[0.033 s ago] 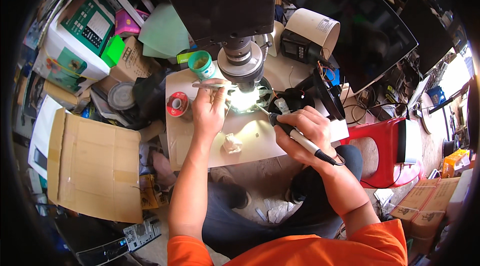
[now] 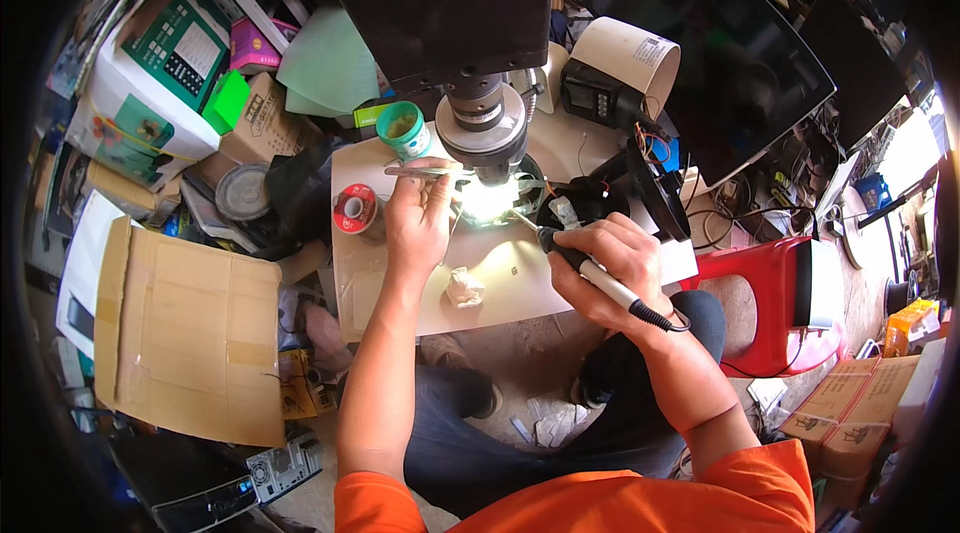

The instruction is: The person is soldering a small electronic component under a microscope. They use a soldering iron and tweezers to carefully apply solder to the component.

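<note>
My left hand (image 2: 418, 218) is closed on slim metal tweezers (image 2: 405, 172), which point right into a bright patch of light. My right hand (image 2: 612, 268) grips a soldering iron (image 2: 608, 287) with a black and white handle, its thin tip reaching left into the same glare. Directly above stands a microscope (image 2: 482, 113) with its lens aimed down at the lit spot. Whatever lies between the two tool tips is washed out by the light. A crumpled white tissue (image 2: 464, 288) lies near my left wrist, and a red solder spool (image 2: 354, 209) sits to its left.
A green tub (image 2: 403, 130) stands at the back of the pale worktable (image 2: 520, 298). Black round parts with loose wires (image 2: 657, 183) sit at its right. A cardboard flap (image 2: 200, 328) leans at left, a red stool (image 2: 740, 308) stands at right, and large dark screens (image 2: 735, 73) lie behind.
</note>
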The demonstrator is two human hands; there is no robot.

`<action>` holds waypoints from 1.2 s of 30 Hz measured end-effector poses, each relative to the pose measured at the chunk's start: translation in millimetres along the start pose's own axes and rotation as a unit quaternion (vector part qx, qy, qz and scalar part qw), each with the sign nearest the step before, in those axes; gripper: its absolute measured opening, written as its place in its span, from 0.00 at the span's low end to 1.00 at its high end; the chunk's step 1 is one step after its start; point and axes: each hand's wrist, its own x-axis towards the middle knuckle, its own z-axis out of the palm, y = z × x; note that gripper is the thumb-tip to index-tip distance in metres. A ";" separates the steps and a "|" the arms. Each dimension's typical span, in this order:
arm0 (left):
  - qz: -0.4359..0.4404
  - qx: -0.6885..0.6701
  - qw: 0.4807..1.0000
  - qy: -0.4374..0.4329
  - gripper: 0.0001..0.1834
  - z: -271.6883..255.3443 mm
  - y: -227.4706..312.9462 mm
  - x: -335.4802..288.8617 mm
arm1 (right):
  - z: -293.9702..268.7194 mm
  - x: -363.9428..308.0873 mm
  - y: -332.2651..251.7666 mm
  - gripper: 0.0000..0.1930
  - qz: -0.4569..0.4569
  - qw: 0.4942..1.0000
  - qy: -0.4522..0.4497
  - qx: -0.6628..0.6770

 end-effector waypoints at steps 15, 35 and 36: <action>-0.009 0.009 1.000 0.004 0.08 -0.8 -0.8 -1.2 | 1.9 -3.3 2.1 0.11 -0.015 1.000 -0.005 -0.009; -0.006 0.054 0.998 0.028 0.11 -2.7 -18.3 -2.7 | -2.3 1.0 -3.0 0.09 -0.015 1.000 0.007 -0.003; -0.004 0.053 0.998 0.029 0.11 -2.5 -18.5 -2.3 | -2.4 2.1 -3.2 0.09 -0.015 1.000 0.007 -0.003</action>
